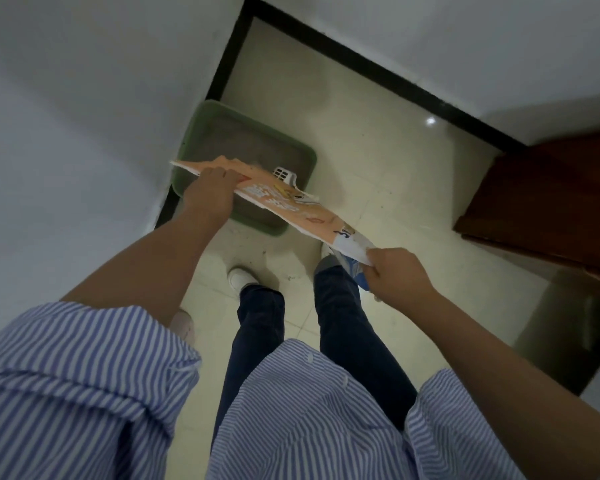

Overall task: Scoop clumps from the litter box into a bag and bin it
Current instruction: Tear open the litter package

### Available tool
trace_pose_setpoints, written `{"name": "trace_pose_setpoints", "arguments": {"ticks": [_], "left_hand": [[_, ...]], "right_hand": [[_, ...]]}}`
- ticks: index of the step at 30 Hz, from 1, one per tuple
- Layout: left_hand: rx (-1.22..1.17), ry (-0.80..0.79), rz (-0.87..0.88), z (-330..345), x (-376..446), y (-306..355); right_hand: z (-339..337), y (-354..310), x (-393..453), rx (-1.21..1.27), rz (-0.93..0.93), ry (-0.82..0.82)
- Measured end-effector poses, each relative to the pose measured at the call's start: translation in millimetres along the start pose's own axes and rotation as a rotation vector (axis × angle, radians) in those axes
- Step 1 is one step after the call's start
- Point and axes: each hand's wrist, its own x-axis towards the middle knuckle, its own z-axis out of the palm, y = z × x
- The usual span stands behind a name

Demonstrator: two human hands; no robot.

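Bag (284,202) held flat and stretched across mid-frame, orange and white print up, not yet opened. Nearest, at right of centre, the right hand (400,271) pinches its white lower corner; further up, left of centre, the left hand (208,188) grips the orange end. Below it on the pale tiled floor (378,150) sits the green litter box (302,150) in the corner by the wall, grey litter inside, a white slotted scoop (284,174) peeking just over the bag's edge. Risk, as I judge it: clumps could spill onto the tiles if the mouth stays closed or sags one-handed while scooping
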Motion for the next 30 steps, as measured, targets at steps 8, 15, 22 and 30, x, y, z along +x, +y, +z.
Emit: {"name": "trace_pose_setpoints", "arguments": {"ticks": [8, 15, 22, 30], "left_hand": [[-0.003, -0.008, -0.033, 0, -12, -15], [0.034, -0.073, -0.049, 8, -16, -5], [0.049, -0.055, -0.079, 16, -13, -10], [-0.035, -0.001, 0.041, 11, -18, -12]], "right_hand": [[-6, -9, 3, -0.065, -0.022, 0.045], [-11, -23, -1, -0.104, -0.017, 0.043], [-7, -6, -9, -0.125, -0.009, 0.002], [16, 35, -4, -0.176, 0.079, -0.006]]}}
